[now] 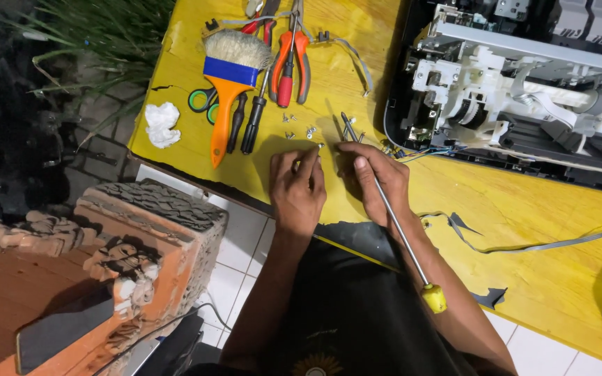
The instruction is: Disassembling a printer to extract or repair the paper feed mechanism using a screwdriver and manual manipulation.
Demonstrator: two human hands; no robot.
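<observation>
left hand [297, 182]: fingertips pinching, probably a tiny silver screw [320, 145] | right hand [376, 177]: gripping long yellow-handled steel screwdriver [391, 212] | risk: loose small screws [299, 131] could scatter off yellow wooden table [524, 209] if knocked

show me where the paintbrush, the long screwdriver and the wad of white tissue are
paintbrush [226, 115]: head view, on its orange handle.
long screwdriver [397, 226]: head view, mid metal shaft.
wad of white tissue [161, 124]: head view, its middle.

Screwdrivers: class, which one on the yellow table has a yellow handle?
The long screwdriver held in the right hand; the two beside the brush have dark handles.
</observation>
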